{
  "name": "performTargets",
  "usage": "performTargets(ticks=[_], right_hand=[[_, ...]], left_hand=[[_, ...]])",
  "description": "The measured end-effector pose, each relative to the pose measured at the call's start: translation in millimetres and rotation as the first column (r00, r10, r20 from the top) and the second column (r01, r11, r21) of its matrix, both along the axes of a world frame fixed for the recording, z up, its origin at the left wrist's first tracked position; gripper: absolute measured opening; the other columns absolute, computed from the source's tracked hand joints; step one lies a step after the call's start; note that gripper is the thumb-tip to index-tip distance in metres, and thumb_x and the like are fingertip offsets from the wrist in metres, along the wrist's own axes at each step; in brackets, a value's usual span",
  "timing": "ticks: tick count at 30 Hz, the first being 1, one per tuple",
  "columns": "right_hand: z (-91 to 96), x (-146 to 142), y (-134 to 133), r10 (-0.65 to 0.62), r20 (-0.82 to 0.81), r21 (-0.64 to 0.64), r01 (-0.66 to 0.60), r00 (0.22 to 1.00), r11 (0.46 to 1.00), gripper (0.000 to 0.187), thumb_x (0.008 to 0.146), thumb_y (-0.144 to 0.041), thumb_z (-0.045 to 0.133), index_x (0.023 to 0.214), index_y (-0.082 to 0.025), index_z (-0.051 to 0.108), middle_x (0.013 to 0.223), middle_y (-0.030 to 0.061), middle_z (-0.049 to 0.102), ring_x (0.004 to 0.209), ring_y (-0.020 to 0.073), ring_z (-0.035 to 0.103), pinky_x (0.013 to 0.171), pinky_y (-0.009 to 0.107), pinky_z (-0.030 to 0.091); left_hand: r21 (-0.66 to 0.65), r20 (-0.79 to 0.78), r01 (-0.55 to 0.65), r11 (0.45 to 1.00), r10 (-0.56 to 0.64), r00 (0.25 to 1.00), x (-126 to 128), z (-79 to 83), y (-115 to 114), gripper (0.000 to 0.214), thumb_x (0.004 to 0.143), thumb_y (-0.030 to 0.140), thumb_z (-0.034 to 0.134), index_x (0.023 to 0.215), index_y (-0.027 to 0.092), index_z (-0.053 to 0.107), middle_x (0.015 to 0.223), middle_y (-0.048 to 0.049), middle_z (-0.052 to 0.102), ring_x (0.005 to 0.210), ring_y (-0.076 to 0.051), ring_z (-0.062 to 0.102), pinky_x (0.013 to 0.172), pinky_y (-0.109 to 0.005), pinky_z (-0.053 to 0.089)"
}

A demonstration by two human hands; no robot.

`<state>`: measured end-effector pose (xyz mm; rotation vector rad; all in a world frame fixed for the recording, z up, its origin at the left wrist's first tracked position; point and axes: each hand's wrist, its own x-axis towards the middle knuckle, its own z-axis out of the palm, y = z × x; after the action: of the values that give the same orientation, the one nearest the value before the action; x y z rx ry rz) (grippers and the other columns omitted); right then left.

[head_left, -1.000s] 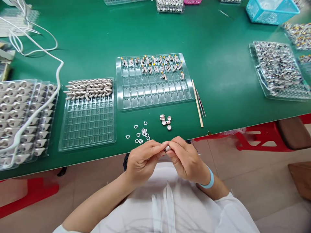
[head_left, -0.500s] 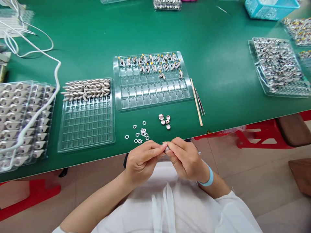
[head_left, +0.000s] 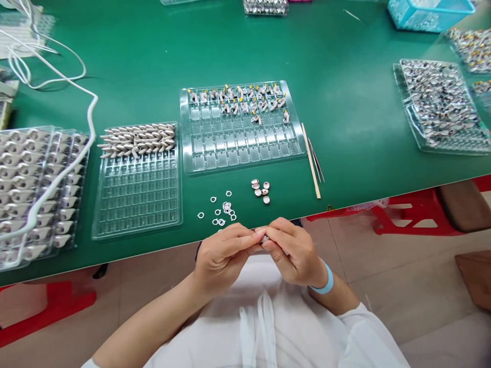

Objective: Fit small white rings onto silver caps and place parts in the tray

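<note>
My left hand (head_left: 226,258) and my right hand (head_left: 293,251) meet at the table's front edge. Both pinch one small silvery part (head_left: 264,238) between thumbs and fingertips, and most of it is covered. Just beyond them on the table lie several small round metallic caps (head_left: 258,192). Nearer my left hand are scattered several thin white rings (head_left: 227,206), some overlapping. Behind these stands a clear plastic tray (head_left: 230,158), its upper rows partly filled with small grey curved pieces with yellow tips (head_left: 244,106).
Wooden stick (head_left: 311,163) and tweezers (head_left: 316,162) lie right of the tray. At left are a tray of grey stem pieces (head_left: 138,199), trays of grey shells (head_left: 26,184) and a white cable (head_left: 92,110). Far right: filled trays (head_left: 437,102) and a blue basket (head_left: 429,18).
Both hands stay together at the table edge, with the fingertips shifting slightly around the small part. The objects on the table keep their places.
</note>
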<state>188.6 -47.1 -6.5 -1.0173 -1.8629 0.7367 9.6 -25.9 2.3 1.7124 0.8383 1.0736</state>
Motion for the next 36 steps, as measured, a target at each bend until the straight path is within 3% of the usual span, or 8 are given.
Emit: performTargets(ticks=[2, 5, 7, 11, 16, 24, 30, 36], right_hand=[[-0.8, 2.1, -0.3, 0.026, 0.039, 0.023, -0.027, 0.999, 0.999, 0.022, 0.09, -0.016, 0.044, 0.109, -0.014, 0.055, 0.085, 0.0069, 0.059, 0.073, 0.0144, 0.055, 0.06, 0.027, 0.049], [-1.8, 4.3, -0.6, 0.06, 0.091, 0.041, -0.064, 0.994, 0.997, 0.022, 0.091, -0.018, 0.042, 0.111, -0.015, 0.054, 0.087, 0.0073, 0.06, 0.074, 0.0146, 0.055, 0.059, 0.026, 0.047], [-2.0, 4.6, -0.6, 0.075, 0.095, 0.054, -0.08, 0.993, 0.995, 0.024, 0.092, -0.018, 0.042, 0.113, -0.015, 0.053, 0.088, 0.0079, 0.06, 0.076, 0.0149, 0.055, 0.06, 0.026, 0.047], [-1.7, 4.3, -0.3, 0.107, 0.088, 0.054, -0.112, 0.99, 0.992, 0.024, 0.092, -0.017, 0.041, 0.112, -0.014, 0.053, 0.089, 0.0086, 0.06, 0.074, 0.0146, 0.053, 0.06, 0.026, 0.047], [-3.4, 3.3, -1.2, 0.097, 0.129, 0.082, -0.108, 0.987, 0.991, 0.023, 0.091, -0.016, 0.042, 0.111, -0.013, 0.053, 0.088, 0.0087, 0.061, 0.073, 0.0147, 0.054, 0.058, 0.026, 0.046], [-3.1, -0.8, -2.1, 0.028, 0.156, 0.215, -0.062, 0.987, 0.975, 0.022, 0.09, -0.014, 0.041, 0.11, -0.011, 0.05, 0.081, 0.008, 0.06, 0.069, 0.0161, 0.055, 0.053, 0.027, 0.043], [-6.9, 0.1, -4.1, 0.045, 0.141, 0.206, -0.074, 0.989, 0.976, 0.024, 0.089, -0.014, 0.041, 0.112, -0.012, 0.05, 0.08, 0.0073, 0.058, 0.068, 0.0156, 0.054, 0.054, 0.027, 0.045], [-8.6, 1.4, -3.8, 0.114, 0.147, 0.162, -0.138, 0.982, 0.977, 0.027, 0.089, -0.014, 0.043, 0.115, -0.012, 0.048, 0.082, 0.0069, 0.058, 0.068, 0.0151, 0.054, 0.055, 0.027, 0.046]], left_hand=[[-0.249, 0.014, 0.032, 0.968, -0.03, 0.999, -3.1, 3.4, 0.9, 0.038, 0.076, 0.009, 0.069, 0.112, 0.023, 0.068, 0.08, -0.0047, 0.073, 0.068, -0.014, 0.065, 0.064, -0.026, 0.057], [-0.576, 0.084, 0.08, 0.814, -0.038, 0.996, -5.7, 6.7, 3.5, 0.039, 0.074, 0.017, 0.072, 0.113, 0.019, 0.067, 0.081, -0.0054, 0.073, 0.072, -0.016, 0.068, 0.067, -0.028, 0.061], [-0.659, 0.15, 0.126, 0.741, -0.035, 0.988, -5.7, 7.7, 5.6, 0.035, 0.072, 0.016, 0.074, 0.107, 0.018, 0.07, 0.085, -0.0058, 0.074, 0.074, -0.017, 0.069, 0.069, -0.028, 0.061], [-0.694, 0.229, 0.198, 0.692, -0.049, 0.972, -5.1, 8.5, 8.2, 0.032, 0.071, 0.01, 0.074, 0.101, 0.02, 0.073, 0.087, -0.0051, 0.074, 0.074, -0.015, 0.069, 0.069, -0.024, 0.061], [-0.695, 0.238, 0.215, 0.686, -0.063, 0.969, -5.5, 9.0, 7.3, 0.037, 0.069, 0.007, 0.074, 0.103, 0.019, 0.072, 0.08, -0.0042, 0.074, 0.068, -0.014, 0.068, 0.067, -0.024, 0.06], [-0.653, 0.2, 0.15, 0.742, -0.022, 0.979, -1.4, 7.3, 2.1, 0.028, 0.07, 0.011, 0.074, 0.098, 0.016, 0.073, 0.073, -0.0049, 0.074, 0.067, -0.017, 0.068, 0.064, -0.026, 0.061], [-0.608, 0.146, 0.109, 0.786, -0.024, 0.989, -0.3, 6.9, -1.2, 0.026, 0.071, 0.013, 0.073, 0.097, 0.014, 0.073, 0.074, -0.0062, 0.073, 0.066, -0.017, 0.068, 0.061, -0.026, 0.06], [-0.611, 0.122, 0.126, 0.781, -0.064, 0.99, -3.2, 8.0, -1.2, 0.028, 0.073, 0.012, 0.071, 0.101, 0.016, 0.072, 0.077, -0.0066, 0.073, 0.067, -0.016, 0.067, 0.063, -0.026, 0.059]])
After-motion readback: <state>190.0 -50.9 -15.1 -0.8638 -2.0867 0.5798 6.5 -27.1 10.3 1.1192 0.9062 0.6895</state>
